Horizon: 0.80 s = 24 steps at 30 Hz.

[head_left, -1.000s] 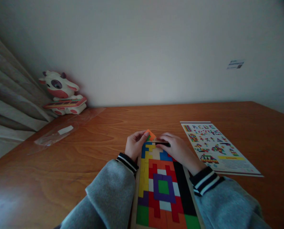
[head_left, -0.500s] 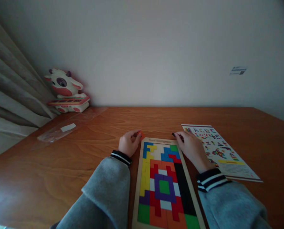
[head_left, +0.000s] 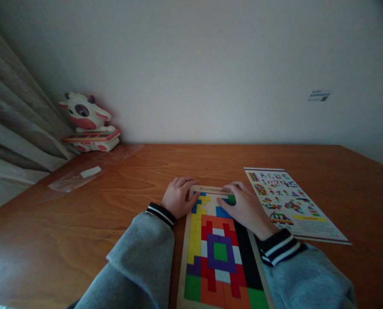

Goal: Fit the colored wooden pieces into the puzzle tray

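A wooden puzzle board (head_left: pixel 182 274) lies lengthwise in front of me, filled with coloured blocks except for a bare patch near its far end. My left hand (head_left: pixel 179 198) rests at the board's far left corner, thumb over the blue block (head_left: pixel 194 209), fingers apart and nothing seen in it. Over the far right part is my right hand (head_left: pixel 244 206), thumb and fingers spread across the green and blue blocks, holding nothing visible. A purple ring of blocks (head_left: pixel 211 253) surrounds a green centre in the middle of the board.
To the right lies a printed pattern sheet (head_left: pixel 310 227). A clear plastic bag (head_left: pixel 65 184) with a white label is on the table at the left. A cow-shaped toy keyboard (head_left: pixel 91 122) stands at the back left beside the curtain (head_left: pixel 14 111).
Both hands have moved inward onto the board's far end. The orange piece at my left fingers and the dark piece at my right fingers no longer show.
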Each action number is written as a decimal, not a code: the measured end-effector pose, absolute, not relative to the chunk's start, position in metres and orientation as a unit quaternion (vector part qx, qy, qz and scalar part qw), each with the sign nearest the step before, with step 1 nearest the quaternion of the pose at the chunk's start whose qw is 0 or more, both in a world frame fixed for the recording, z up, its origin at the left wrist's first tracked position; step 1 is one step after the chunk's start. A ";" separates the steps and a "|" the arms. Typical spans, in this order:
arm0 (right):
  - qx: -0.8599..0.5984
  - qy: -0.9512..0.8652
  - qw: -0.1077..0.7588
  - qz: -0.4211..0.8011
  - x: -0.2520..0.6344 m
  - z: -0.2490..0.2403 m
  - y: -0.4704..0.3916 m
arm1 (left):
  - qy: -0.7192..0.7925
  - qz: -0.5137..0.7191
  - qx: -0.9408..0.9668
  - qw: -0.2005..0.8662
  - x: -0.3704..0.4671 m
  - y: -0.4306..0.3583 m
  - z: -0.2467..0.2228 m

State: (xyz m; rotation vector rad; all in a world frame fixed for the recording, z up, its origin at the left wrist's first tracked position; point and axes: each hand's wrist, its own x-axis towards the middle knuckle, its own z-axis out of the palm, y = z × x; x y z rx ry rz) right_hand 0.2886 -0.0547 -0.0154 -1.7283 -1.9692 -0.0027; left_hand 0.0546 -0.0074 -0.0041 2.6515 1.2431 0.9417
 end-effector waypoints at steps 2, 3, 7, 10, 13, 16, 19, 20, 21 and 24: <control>-0.640 -0.722 0.263 0.012 0.289 -0.014 -0.053 | 0.361 0.303 0.880 0.058 0.062 -0.012 -0.003; -0.640 -0.720 0.268 0.020 0.291 -0.013 -0.052 | 0.336 0.298 0.891 0.069 0.065 -0.014 -0.003; -0.629 -0.711 0.304 0.078 0.299 -0.009 -0.048 | 0.283 0.281 0.913 0.083 0.070 -0.014 -0.008; -0.590 -0.722 0.331 0.143 0.306 -0.008 -0.044 | 0.272 0.286 0.914 0.093 0.069 -0.011 -0.012; -0.571 -0.694 0.381 0.216 0.313 -0.011 -0.040 | 0.258 0.284 0.918 0.105 0.068 -0.009 -0.013; -0.597 -0.610 0.450 0.264 0.320 -0.015 -0.035 | 0.270 0.279 0.914 0.120 0.070 -0.009 -0.013; -0.642 -0.589 0.457 0.182 0.327 -0.019 -0.031 | 0.310 0.302 0.890 0.143 0.074 -0.009 -0.014; -0.654 -0.600 0.443 0.129 0.329 -0.020 -0.031 | 0.320 0.308 0.883 0.148 0.076 -0.010 -0.014; -0.659 -0.616 0.423 0.081 0.329 -0.021 -0.031 | 0.327 0.311 0.880 0.151 0.077 -0.010 -0.014; -0.649 -0.667 0.365 0.009 0.325 -0.019 -0.036 | 0.334 0.305 0.880 0.142 0.080 -0.012 -0.015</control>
